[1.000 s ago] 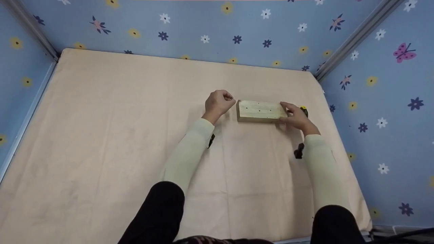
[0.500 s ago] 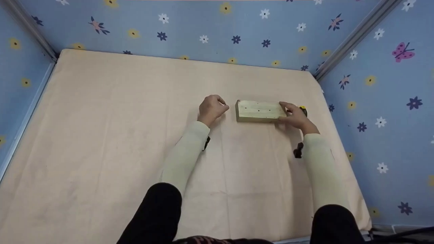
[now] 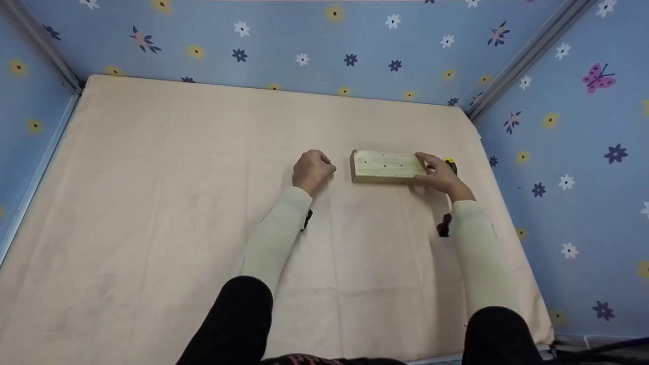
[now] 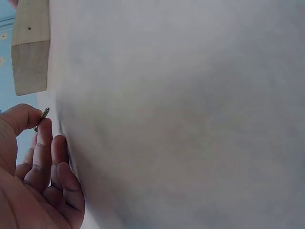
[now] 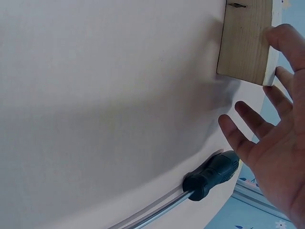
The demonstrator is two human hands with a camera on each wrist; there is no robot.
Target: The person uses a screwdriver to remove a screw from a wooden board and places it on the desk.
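My left hand (image 3: 311,172) is a short way left of a pale wooden block (image 3: 383,167). In the left wrist view, its thumb and a finger pinch a small threaded screw (image 4: 45,114); the other fingers are bent loosely. The block lies flat, with several small dark holes in its top face. At the block's right end, my right hand (image 3: 442,178) holds it between thumb on the near side and fingers on the far side. Below that hand in the right wrist view, a screwdriver (image 5: 214,172) with a dark handle lies on the cloth.
A beige cloth (image 3: 203,203) with fold creases covers the table. Blue flower-patterned panels (image 3: 274,40) stand at the back and both sides. The yellow-and-black end of the screwdriver shows just beyond the right hand in the head view.
My left hand has drawn back from the block, leftward and toward the body, with the screw. The right hand and the block stay where they were.
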